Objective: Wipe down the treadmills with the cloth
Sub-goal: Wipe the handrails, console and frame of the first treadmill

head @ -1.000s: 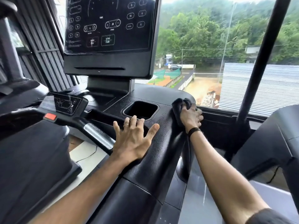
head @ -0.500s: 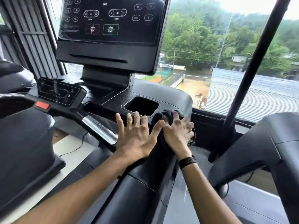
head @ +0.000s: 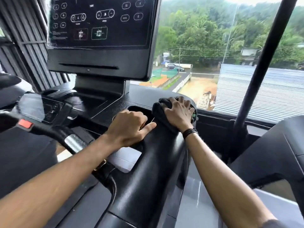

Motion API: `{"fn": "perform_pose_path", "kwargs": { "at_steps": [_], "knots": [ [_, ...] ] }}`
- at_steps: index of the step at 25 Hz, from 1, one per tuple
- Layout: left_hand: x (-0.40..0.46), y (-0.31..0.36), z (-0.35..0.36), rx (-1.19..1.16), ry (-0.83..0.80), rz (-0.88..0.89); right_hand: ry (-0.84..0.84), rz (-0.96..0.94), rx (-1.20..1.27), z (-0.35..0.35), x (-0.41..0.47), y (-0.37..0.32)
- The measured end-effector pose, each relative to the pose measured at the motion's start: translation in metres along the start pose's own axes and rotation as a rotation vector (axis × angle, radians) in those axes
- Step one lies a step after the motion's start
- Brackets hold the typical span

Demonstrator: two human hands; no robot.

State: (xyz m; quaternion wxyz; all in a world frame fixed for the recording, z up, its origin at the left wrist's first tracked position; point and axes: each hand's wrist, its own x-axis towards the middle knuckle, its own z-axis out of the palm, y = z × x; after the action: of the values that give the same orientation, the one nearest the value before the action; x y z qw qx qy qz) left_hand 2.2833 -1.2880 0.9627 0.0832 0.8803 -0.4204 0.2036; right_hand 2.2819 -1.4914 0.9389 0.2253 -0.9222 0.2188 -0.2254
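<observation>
The treadmill's black side arm (head: pixel 148 178) runs up the middle to its console deck below the touch screen (head: pixel 102 22). A dark cloth (head: pixel 158 109) is bunched on the top of this arm, right of the cup holder (head: pixel 137 109). My right hand (head: pixel 179 112) lies over the cloth, its spread fingers bent round it, pressing it onto the plastic. My left hand (head: pixel 130 127) sits just left of it. Its fingers are curled at the near rim of the cup holder and its thumb points toward the cloth.
A curved handlebar with a silver grip sensor (head: pixel 74 143) and a red stop button (head: pixel 25 123) crosses at the left. A neighbouring treadmill's black arm (head: pixel 279 153) rises at the right. A black window post (head: pixel 263 63) stands before the glass.
My right hand slid the cloth back up the arm toward the console corner. My left hand went from flat with spread fingers to curled at the cup holder.
</observation>
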Motion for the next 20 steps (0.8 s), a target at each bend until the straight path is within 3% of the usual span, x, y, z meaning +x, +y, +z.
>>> {"fn": "perform_pose_path", "kwargs": {
  "at_steps": [2,4,6,8,10,13,16,18,20],
  "knots": [
    [0.012,-0.001,0.012,-0.032,-0.022,0.075,0.043,0.167,0.142,0.005,0.022,0.029],
    [0.019,-0.006,0.021,-0.089,-0.025,0.065,0.083,0.45,0.427,0.011,0.027,0.059],
    [0.02,-0.01,0.022,-0.118,-0.05,0.041,0.057,0.745,0.706,0.022,0.009,0.079],
    [0.019,-0.011,0.023,-0.119,-0.077,0.04,0.035,0.913,0.833,0.034,-0.026,0.076],
    [0.02,-0.009,0.024,-0.112,-0.098,0.038,0.089,0.887,0.824,0.035,-0.065,0.052],
    [0.022,-0.01,0.025,-0.109,-0.123,0.023,0.167,0.503,0.53,0.03,-0.089,0.027],
    [0.022,-0.011,0.024,-0.12,-0.15,0.03,0.219,0.25,0.57,0.03,-0.043,0.052],
    [0.023,-0.011,0.024,-0.143,-0.153,0.043,0.252,0.358,0.722,0.049,0.006,0.095],
    [0.024,-0.011,0.024,-0.161,-0.165,0.051,0.16,0.572,0.775,0.086,0.029,0.141]
  ]
}}
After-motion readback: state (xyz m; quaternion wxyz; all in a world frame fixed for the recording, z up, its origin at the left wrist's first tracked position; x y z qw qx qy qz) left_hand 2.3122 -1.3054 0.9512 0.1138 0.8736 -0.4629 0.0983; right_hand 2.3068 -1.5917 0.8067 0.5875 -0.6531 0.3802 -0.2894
